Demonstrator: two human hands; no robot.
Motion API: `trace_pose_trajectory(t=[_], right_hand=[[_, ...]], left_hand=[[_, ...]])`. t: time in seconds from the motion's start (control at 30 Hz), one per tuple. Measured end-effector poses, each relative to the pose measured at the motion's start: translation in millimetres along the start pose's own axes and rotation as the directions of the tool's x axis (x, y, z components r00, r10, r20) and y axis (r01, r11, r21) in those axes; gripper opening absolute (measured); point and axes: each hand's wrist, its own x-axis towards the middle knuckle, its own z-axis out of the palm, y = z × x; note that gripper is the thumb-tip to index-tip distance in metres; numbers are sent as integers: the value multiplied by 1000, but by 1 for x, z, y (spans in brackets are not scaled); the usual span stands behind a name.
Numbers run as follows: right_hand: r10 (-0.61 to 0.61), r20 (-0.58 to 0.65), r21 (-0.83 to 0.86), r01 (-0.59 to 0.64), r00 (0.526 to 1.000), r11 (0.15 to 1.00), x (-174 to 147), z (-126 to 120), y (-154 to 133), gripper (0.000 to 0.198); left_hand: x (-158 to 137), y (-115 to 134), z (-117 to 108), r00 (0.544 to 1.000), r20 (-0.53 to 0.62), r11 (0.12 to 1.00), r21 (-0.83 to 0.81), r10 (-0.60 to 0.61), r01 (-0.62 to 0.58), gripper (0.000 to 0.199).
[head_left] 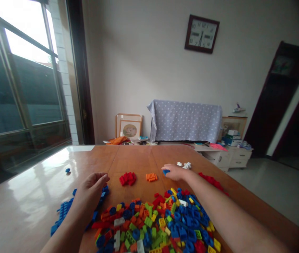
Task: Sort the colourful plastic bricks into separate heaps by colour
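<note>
My right hand [175, 172] reaches over the far part of the table, its fingers closed on a small blue toy brick [166, 171]. To its left sits a block of orange bricks [151, 177], and beyond that a cluster of red bricks [128, 178]. My left hand [94, 184] hovers above rows of blue bricks [64, 211], thumb and fingers pinched together. Whether anything is between those fingertips is hidden. A large mixed pile of loose bricks [149, 222] spreads between my forearms, in red, orange, green, yellow, blue and white.
White pieces [187, 165] lie just past my right hand. Red bricks [212, 181] form a line by the table's right edge, partly behind my forearm. One round blue piece [67, 170] rests alone on the left of the wooden table [128, 156]. A cloth-covered object [186, 121] stands beyond.
</note>
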Motion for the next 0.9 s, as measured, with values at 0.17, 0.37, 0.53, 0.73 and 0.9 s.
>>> trace_pose_trajectory(t=[0.17, 0.37, 0.53, 0.73, 0.9], right_hand=[[42, 27, -35, -41, 999, 999, -2, 2, -6, 43], [102, 44, -73, -99, 994, 992, -9, -2, -18, 35], [156, 45, -125, -150, 987, 981, -12, -5, -30, 37], [201, 104, -172, -182, 974, 968, -5, -7, -38, 31], [207, 84, -178, -190, 975, 965, -5, -1, -37, 27]], left_hand=[[-1, 2, 1, 1000, 18, 1000, -7, -1, 1, 46], [0, -3, 1, 1000, 15, 999, 41, 17, -18, 44], [1, -4, 1, 1000, 11, 997, 70, 27, -28, 43], [1, -5, 2, 999, 20, 999, 43, 28, -29, 44], [2, -8, 4, 999, 19, 997, 60, 44, -45, 43]])
